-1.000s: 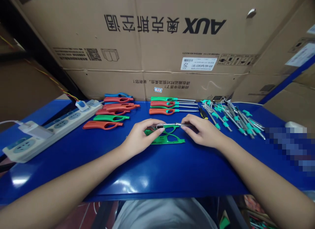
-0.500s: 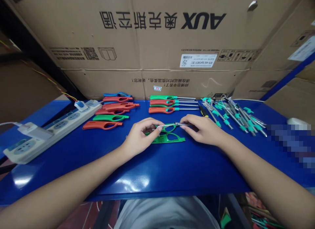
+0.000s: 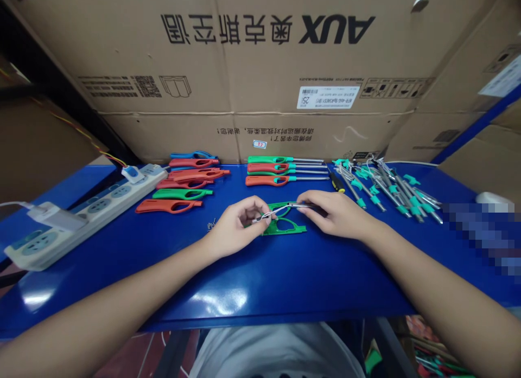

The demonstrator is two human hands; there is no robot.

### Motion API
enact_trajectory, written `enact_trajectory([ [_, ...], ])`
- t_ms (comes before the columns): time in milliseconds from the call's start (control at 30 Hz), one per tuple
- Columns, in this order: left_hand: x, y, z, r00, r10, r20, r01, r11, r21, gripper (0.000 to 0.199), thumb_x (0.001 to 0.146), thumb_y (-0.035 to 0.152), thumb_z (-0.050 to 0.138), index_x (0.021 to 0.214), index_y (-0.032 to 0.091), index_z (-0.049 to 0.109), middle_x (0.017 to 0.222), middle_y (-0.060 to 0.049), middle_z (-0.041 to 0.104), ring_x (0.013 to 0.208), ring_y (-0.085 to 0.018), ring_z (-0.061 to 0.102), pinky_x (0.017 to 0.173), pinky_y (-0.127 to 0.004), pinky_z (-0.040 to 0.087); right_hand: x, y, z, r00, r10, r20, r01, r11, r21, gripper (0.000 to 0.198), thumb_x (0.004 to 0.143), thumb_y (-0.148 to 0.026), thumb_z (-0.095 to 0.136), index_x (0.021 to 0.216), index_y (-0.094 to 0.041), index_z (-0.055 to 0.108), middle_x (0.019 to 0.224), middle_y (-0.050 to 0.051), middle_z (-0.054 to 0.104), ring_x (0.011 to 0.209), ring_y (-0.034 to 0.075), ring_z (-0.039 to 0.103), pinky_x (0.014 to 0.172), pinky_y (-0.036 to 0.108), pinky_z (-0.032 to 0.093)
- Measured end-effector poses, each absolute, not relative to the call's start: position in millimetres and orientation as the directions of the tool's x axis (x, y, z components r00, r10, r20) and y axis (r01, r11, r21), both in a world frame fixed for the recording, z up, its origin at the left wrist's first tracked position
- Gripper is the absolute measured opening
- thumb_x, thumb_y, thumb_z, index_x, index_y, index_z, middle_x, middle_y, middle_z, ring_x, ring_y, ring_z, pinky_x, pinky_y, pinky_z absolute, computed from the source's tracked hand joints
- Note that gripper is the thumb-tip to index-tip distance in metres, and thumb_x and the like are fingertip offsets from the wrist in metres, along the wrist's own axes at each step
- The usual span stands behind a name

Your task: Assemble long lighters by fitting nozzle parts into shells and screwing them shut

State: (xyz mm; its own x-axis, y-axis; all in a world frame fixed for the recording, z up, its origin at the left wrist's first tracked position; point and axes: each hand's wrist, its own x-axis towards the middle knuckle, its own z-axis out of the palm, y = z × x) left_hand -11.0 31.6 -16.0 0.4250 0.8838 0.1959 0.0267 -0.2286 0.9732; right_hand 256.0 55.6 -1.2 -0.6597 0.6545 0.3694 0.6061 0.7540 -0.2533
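Between finger and thumb, my left hand (image 3: 242, 224) pinches a thin white wire (image 3: 278, 211) that runs out of a metal tube. My right hand (image 3: 331, 211) is closed around that metal lighter tube (image 3: 299, 204), whose open end points left toward my left hand. Under and between the hands, green lighter shell halves (image 3: 291, 225) lie on the blue table, partly covered by my left fingers. Just left of my left hand is a small cluster of thin metal pins (image 3: 211, 224).
Lighter shells (image 3: 169, 205) in red, green and blue lie at left beside a power strip (image 3: 103, 204). Lighters with tubes (image 3: 271, 180) lie at the back, near a screwdriver (image 3: 337, 181). Metal tubes with teal parts (image 3: 391, 188) are heaped at right. A cardboard wall (image 3: 244, 101) stands behind.
My left hand has shifted slightly and curled, and more of the white wire shows, looped at its fingertips. My right hand stays nearly in place with the tube.
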Motion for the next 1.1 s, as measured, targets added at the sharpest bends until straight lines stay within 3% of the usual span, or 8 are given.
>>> enact_trajectory([
  [200, -11, 32, -13, 0.483, 0.872, 0.077, 0.079, -0.131, 0.988, 0.017, 0.083, 0.027, 0.071, 0.093, 0.014, 0.068, 0.089, -0.005, 0.072, 0.065, -0.01, 0.06, 0.061, -0.023, 0.05, 257, 57, -2, -0.659, 0.668, 0.345, 0.619, 0.743, -0.255, 0.022, 0.101, -0.036, 0.05, 0.111, -0.02, 0.063, 0.099, 0.005, 0.074, 0.081, 0.018, 0.07, 0.07, 0.028, 0.049],
  [333, -13, 32, -14, 0.467, 0.875, 0.128, 0.21, -0.25, 0.945, 0.024, 0.085, 0.029, 0.068, 0.104, 0.014, 0.073, 0.1, -0.009, 0.075, 0.083, -0.018, 0.068, 0.075, -0.03, 0.055, 257, 58, -1, -0.668, 0.668, 0.328, 0.617, 0.743, -0.259, 0.022, 0.101, -0.035, 0.05, 0.111, -0.021, 0.063, 0.1, 0.005, 0.074, 0.084, 0.018, 0.07, 0.072, 0.028, 0.05],
  [467, -16, 30, -13, 0.49, 0.807, 0.33, 0.321, -0.519, 0.792, 0.026, 0.086, 0.026, 0.068, 0.11, 0.015, 0.074, 0.114, -0.011, 0.073, 0.107, -0.024, 0.068, 0.099, -0.038, 0.052, 256, 58, 0, -0.679, 0.666, 0.31, 0.61, 0.746, -0.266, 0.022, 0.102, -0.035, 0.049, 0.11, -0.021, 0.063, 0.099, 0.004, 0.074, 0.083, 0.018, 0.07, 0.071, 0.028, 0.049],
  [600, -17, 28, -10, 0.54, 0.715, 0.444, 0.415, -0.685, 0.599, 0.035, 0.086, 0.018, 0.065, 0.12, 0.016, 0.07, 0.119, -0.011, 0.07, 0.111, -0.024, 0.065, 0.099, -0.041, 0.053, 257, 57, 0, -0.686, 0.673, 0.275, 0.61, 0.739, -0.287, 0.022, 0.101, -0.036, 0.05, 0.11, -0.022, 0.064, 0.097, 0.004, 0.074, 0.082, 0.018, 0.069, 0.071, 0.028, 0.049],
  [733, -17, 27, -9, 0.583, 0.657, 0.478, 0.463, -0.752, 0.469, 0.038, 0.088, 0.015, 0.062, 0.126, 0.017, 0.066, 0.122, -0.011, 0.067, 0.113, -0.024, 0.062, 0.101, -0.043, 0.051, 257, 56, 0, -0.694, 0.678, 0.241, 0.601, 0.73, -0.326, 0.022, 0.101, -0.036, 0.05, 0.11, -0.022, 0.064, 0.094, 0.003, 0.073, 0.079, 0.017, 0.067, 0.071, 0.028, 0.047],
  [833, -18, 28, -9, 0.578, 0.66, 0.479, 0.442, -0.747, 0.496, 0.028, 0.092, 0.016, 0.058, 0.119, 0.018, 0.066, 0.116, -0.009, 0.068, 0.108, -0.021, 0.064, 0.097, -0.038, 0.052, 258, 56, 2, -0.698, 0.682, 0.219, 0.588, 0.72, -0.368, 0.021, 0.1, -0.036, 0.052, 0.107, -0.021, 0.064, 0.089, 0.004, 0.072, 0.075, 0.016, 0.064, 0.07, 0.028, 0.046],
  [967, -18, 29, -10, 0.52, 0.748, 0.413, 0.429, -0.647, 0.631, 0.013, 0.093, 0.018, 0.058, 0.105, 0.019, 0.062, 0.102, -0.004, 0.071, 0.094, -0.017, 0.067, 0.087, -0.031, 0.054, 262, 57, 9, -0.692, 0.699, 0.18, 0.56, 0.677, -0.477, 0.021, 0.098, -0.038, 0.053, 0.102, -0.02, 0.063, 0.074, 0.0, 0.064, 0.063, 0.013, 0.054, 0.062, 0.025, 0.042],
  [1100, -19, 31, -12, 0.503, 0.805, 0.314, 0.43, -0.548, 0.718, 0.025, 0.092, 0.024, 0.063, 0.115, 0.022, 0.056, 0.101, -0.002, 0.074, 0.094, -0.017, 0.07, 0.088, -0.03, 0.055, 265, 58, 16, -0.685, 0.709, 0.166, 0.512, 0.631, -0.583, 0.023, 0.097, -0.04, 0.055, 0.097, -0.018, 0.063, 0.07, -0.001, 0.059, 0.06, 0.012, 0.049, 0.058, 0.024, 0.04],
])
